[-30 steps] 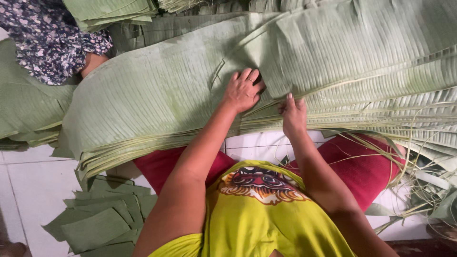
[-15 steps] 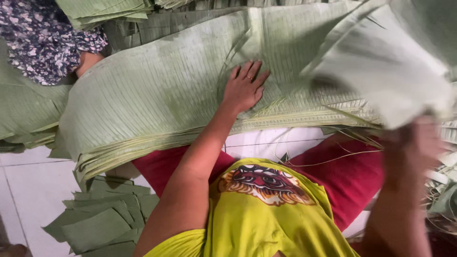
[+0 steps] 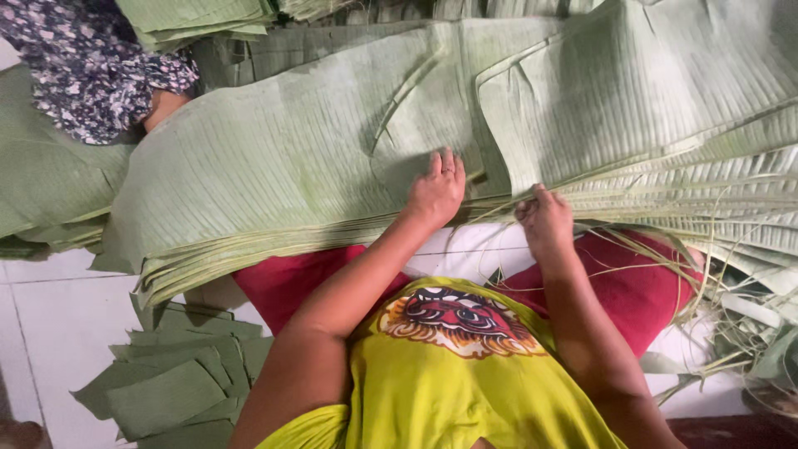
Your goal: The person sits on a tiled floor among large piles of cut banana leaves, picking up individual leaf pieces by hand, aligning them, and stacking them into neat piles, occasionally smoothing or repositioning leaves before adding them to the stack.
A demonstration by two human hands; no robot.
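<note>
A thick stack of long pale green banana leaves lies across my lap, over red trousers and a yellow shirt. My left hand rests flat on top of the stack, fingers spread. My right hand is at the near edge of the stack, fingers curled around the leaf edges there. A leaf sheet lies on the right half of the pile with its left edge slightly raised.
Another person in a flowered sleeve sits at the top left. Folded green leaf pieces are piled on the white tiled floor at lower left. Stringy leaf ribs hang at the right. More folded leaves lie at the top.
My right hand had lifted a leaf sheet up and rightwards half a second ago; that sheet now lies on the pile and the hand is back at the stack's near edge. The left hand stayed put.
</note>
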